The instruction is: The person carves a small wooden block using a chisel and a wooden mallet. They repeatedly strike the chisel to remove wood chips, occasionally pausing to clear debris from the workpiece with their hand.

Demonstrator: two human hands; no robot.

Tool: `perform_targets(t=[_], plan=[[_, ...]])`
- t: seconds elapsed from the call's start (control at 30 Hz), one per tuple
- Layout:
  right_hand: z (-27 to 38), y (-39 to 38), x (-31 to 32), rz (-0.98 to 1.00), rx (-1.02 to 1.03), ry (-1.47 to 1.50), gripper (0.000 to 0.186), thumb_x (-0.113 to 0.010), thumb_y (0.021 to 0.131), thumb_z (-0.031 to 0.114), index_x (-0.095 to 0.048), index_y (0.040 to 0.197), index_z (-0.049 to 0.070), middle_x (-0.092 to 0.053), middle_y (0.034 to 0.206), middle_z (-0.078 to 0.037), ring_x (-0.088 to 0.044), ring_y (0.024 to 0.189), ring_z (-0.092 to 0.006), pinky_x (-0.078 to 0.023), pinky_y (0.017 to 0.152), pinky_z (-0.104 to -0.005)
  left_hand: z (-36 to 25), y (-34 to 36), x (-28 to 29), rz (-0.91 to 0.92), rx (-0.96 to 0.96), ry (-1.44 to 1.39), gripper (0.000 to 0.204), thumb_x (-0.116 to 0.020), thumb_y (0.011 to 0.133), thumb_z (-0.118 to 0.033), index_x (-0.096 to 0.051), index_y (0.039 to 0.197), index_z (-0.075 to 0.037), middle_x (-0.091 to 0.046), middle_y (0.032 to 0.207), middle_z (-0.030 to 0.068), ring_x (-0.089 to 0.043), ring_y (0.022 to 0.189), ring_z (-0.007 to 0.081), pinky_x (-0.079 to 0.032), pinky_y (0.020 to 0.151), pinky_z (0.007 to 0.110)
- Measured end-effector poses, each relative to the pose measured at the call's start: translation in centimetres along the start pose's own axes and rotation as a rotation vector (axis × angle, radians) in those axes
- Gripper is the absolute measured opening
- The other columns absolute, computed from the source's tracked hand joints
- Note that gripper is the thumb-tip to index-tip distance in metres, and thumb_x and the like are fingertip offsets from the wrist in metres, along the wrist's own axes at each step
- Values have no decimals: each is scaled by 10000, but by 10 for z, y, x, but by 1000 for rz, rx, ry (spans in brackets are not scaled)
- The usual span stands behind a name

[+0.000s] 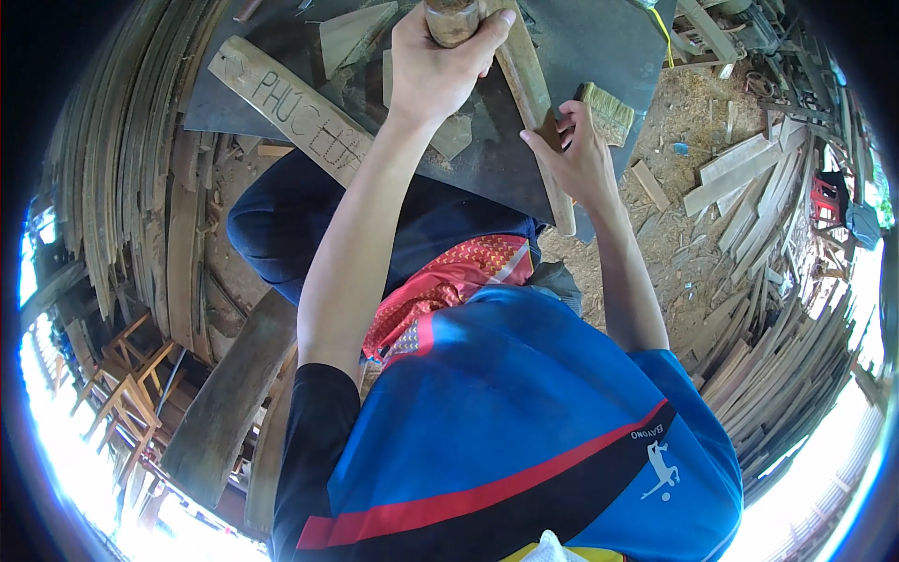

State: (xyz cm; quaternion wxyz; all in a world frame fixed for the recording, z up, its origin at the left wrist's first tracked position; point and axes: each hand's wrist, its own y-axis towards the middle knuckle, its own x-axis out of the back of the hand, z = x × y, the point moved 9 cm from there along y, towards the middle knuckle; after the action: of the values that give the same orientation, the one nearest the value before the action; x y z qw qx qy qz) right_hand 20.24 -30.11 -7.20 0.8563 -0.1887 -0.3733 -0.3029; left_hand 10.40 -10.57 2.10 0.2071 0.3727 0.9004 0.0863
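Note:
My left hand (435,80) is closed around a thick round wooden handle (453,24), whose end shows above the fist. What the handle belongs to is hidden. A long wooden strip (521,70) runs down the dark board, just right of that fist. My right hand (579,157) lies across the lower part of this strip, thumb at its left edge and fingers curled at its right. Beside those fingers is a flat brush (609,114) with pale bristles. Left of my left forearm lies a plank (290,108) with hand-drawn letters.
A dark board (599,51) spreads over the work area, with wood offcuts (351,37) and sawdust on it. Long planks (131,140) stand stacked at the left. Stacked lumber (763,356) lies at the right, with loose pieces on the ground (684,234).

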Motion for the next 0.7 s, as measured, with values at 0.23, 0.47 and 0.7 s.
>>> perform_targets(t=[0.23,0.47,0.7], plan=[[11,3,-6,-30,65,-200,649,-795,822,450,-520,1217,15,-687,1001,-187,-702,891,-367,-551,758,-449,-1,-3,-2,11,27,46,146,-702,935,-17,-585,855,-54,-560,639,-1,-500,485,80,-384,451,266],[4,6,-11,-1,61,-216,616,-772,843,438,-539,1214,4,-687,1003,-195,-697,912,-381,-538,762,-457,-3,-3,0,-2,24,14,151,-692,944,-19,-578,854,-59,-555,632,-1,-493,481,80,-375,442,269],[8,6,-10,-30,114,-218,517,-760,852,436,-543,1080,25,-648,979,-143,-688,865,-354,-539,710,-466,-2,-4,-3,53,7,-88,154,-674,954,-8,-575,849,-63,-554,624,5,-477,466,85,-364,435,280]])
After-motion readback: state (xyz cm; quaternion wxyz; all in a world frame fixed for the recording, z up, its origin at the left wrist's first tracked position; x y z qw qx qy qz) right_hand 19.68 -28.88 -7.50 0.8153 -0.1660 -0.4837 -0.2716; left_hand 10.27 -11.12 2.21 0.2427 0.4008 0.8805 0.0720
